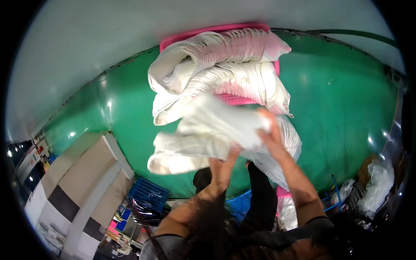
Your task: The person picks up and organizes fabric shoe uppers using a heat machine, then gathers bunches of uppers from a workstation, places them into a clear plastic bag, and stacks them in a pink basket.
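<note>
Head view. One person at work, standing over a green floor (338, 104), both forearms coming in from below.

Left hand (223, 169): closed on the near edge of a white cloth (225, 125), thumb on its upper side. Right hand (272, 135): thumb and fingers clamped about the cloth's right end; fingertips smeared, exact hold hard to read. Hands apart from each other, the right one farther forward.

Cloth: up off the floor, in front of the body, slung between the hands and spreading left to a thick folded end. Its middle is badly blurred; cannot tell how many layers. Colour white to cream.

Beyond it, a pink basket (236, 100), near the wall (108, 39). Across it lie two long rows of overlapping white-and-pink pieces, the far row (242, 45) and the near row (242, 80), both overhanging its left and right sides. The far row's left end curls open like a sleeve.

Clear bag (294, 138) just beside the right hand, ribbed white stuff showing through. Partly hidden by that arm.

Around: blue crate (149, 195) at lower left, pale furniture (91, 182) past it; crumpled plastic (379, 182) far right.
</note>
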The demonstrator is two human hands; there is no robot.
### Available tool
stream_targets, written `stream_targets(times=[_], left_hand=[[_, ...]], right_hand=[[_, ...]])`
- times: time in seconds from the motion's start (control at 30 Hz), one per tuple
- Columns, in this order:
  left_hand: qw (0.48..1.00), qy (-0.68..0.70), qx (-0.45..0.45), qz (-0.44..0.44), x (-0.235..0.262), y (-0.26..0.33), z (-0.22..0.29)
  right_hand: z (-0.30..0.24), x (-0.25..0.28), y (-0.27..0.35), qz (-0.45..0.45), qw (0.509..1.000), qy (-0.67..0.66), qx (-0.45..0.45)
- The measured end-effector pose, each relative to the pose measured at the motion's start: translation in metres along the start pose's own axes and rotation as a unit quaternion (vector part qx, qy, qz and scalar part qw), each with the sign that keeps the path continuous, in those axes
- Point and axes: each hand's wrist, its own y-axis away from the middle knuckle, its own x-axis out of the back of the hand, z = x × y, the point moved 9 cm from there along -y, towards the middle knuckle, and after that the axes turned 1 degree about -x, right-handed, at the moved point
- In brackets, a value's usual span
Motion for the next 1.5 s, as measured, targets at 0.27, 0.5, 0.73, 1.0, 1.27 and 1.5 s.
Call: stream_targets(times=[0.27, 0.5, 0.73, 1.0, 1.27, 1.5], left_hand=[[0.969, -0.030, -0.031, 0.244, 0.158, 0.023, -0.009], [0.908, -0.281, -0.257, 0.177, 0.109, 0.015, 0.091], [0.968, -0.095, -0.053, 0.228, 0.194, -0.015, -0.026], [0.926, -0.059, -0.215, 0.305, 0.213, -0.143, -0.043], [0.945, 0.053, -0.130, 0.296, 0.226, -0.163, -0.069], [0.942, -0.112, -0.167, 0.268, 0.215, -0.175, -0.053]], right_hand=[[0.031, -0.210, -0.056, -0.253, 0.965, 0.060, -0.006], [0.006, -0.206, -0.111, -0.237, 0.967, -0.078, -0.052], [0.106, -0.300, -0.105, -0.294, 0.945, -0.018, -0.144], [0.166, -0.279, -0.168, -0.096, 0.986, 0.074, -0.110], [0.085, -0.204, -0.161, 0.069, 0.924, 0.340, 0.158], [0.098, -0.215, -0.197, 0.063, 0.854, 0.478, 0.195]])
